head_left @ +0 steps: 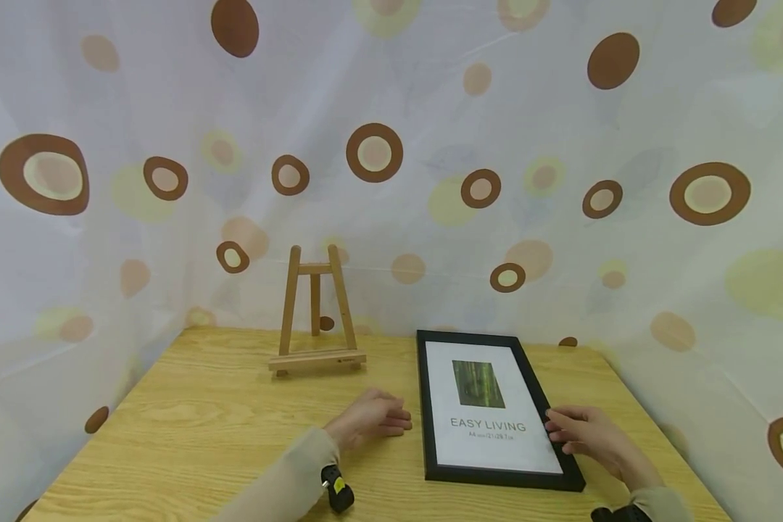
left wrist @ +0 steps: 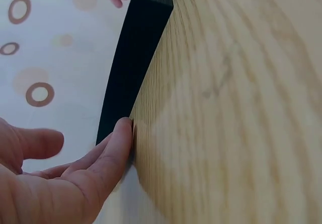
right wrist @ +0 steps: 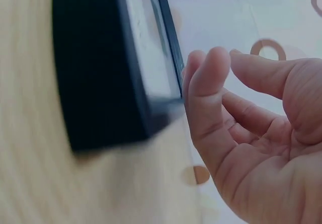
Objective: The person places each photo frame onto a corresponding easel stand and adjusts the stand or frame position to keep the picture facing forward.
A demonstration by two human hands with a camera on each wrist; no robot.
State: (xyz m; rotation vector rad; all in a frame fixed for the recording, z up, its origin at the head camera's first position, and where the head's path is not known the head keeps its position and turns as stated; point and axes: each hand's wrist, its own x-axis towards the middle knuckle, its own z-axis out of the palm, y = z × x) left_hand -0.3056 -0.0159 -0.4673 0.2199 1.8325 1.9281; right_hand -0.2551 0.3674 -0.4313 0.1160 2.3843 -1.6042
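A black picture frame (head_left: pixel 427 413) lies flat on the table, its sheet printed with a green forest picture and "EASY LIVING". My left hand (head_left: pixel 373 418) rests low over the wood just left of the frame, fingers extended and relaxed. In the left wrist view its fingertips (left wrist: pixel 123 128) overlap the lower end of the frame's dark side. My right hand (head_left: pixel 587 437) is at the frame's right edge, fingers loosely bent and thumb apart. From the right wrist, the fingers (right wrist: pixel 214 73) appear beside the black side (right wrist: pixel 95 73). Neither hand grips anything.
A small wooden easel (head_left: pixel 317 357) stands at the back of the table, left of the frame. The wood-grain table (head_left: pixel 189 420) meets a spotted cloth backdrop (head_left: pixel 424 225) at the back and sides. Dark wrist devices (head_left: pixel 337 489) sit over the light sleeves.
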